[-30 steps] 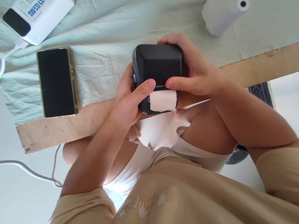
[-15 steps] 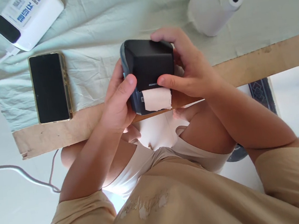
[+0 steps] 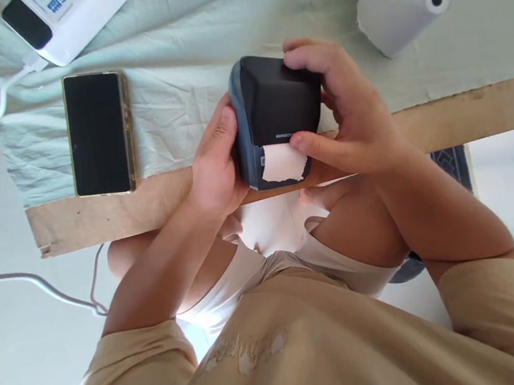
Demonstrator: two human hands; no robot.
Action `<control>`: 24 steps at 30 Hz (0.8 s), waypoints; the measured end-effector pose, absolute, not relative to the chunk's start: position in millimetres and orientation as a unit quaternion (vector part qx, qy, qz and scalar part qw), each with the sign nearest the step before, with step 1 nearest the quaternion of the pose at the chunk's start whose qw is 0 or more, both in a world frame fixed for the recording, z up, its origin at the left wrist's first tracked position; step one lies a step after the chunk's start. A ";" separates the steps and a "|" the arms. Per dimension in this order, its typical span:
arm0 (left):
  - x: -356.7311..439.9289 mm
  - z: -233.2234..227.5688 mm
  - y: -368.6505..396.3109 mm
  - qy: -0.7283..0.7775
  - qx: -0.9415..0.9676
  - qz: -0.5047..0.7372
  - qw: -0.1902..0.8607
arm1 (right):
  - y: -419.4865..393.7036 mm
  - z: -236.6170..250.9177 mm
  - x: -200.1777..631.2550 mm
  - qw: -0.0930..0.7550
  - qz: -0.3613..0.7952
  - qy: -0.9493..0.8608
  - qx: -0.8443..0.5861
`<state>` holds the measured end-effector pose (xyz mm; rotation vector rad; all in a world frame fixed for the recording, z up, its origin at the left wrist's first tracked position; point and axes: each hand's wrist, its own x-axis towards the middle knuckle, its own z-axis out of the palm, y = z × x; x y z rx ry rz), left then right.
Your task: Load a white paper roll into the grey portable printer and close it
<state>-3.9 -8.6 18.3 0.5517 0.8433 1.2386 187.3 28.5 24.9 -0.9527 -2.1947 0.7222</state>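
Black printer (image 3: 278, 112) gripped by both hands' fingers | phone (image 3: 97, 134) left | paper roll (image 3: 404, 15) beyond

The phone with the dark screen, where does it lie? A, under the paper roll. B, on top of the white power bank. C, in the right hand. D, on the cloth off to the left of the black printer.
D: the phone lies flat on the green cloth, left of the black printer, untouched by either hand.
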 end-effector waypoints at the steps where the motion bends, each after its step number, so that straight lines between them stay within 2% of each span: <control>1: -4.7 18.2 -9.1 0.377 0.249 0.557 0.697 | 27.9 26.2 188.2 0.312 0.262 -0.839 -0.361; 7: -4.6 20.1 -9.6 0.369 0.229 0.539 0.722 | 26.9 28.5 192.2 0.323 0.213 -0.845 -0.369; 11: -6.4 20.8 -8.6 0.343 0.267 0.529 0.729 | 24.1 31.6 187.9 0.430 0.165 -0.780 -0.424; 15: -9.0 18.0 -8.1 0.362 0.290 0.510 0.725 | 22.0 37.9 182.4 0.502 0.178 -0.681 -0.502; 22: -9.7 15.4 -9.0 0.409 0.293 0.502 0.703 | 25.0 41.3 181.7 0.532 0.213 -0.657 -0.490; 24: -9.5 16.2 -9.6 0.405 0.299 0.500 0.705 | 24.9 38.7 182.7 0.512 0.207 -0.686 -0.475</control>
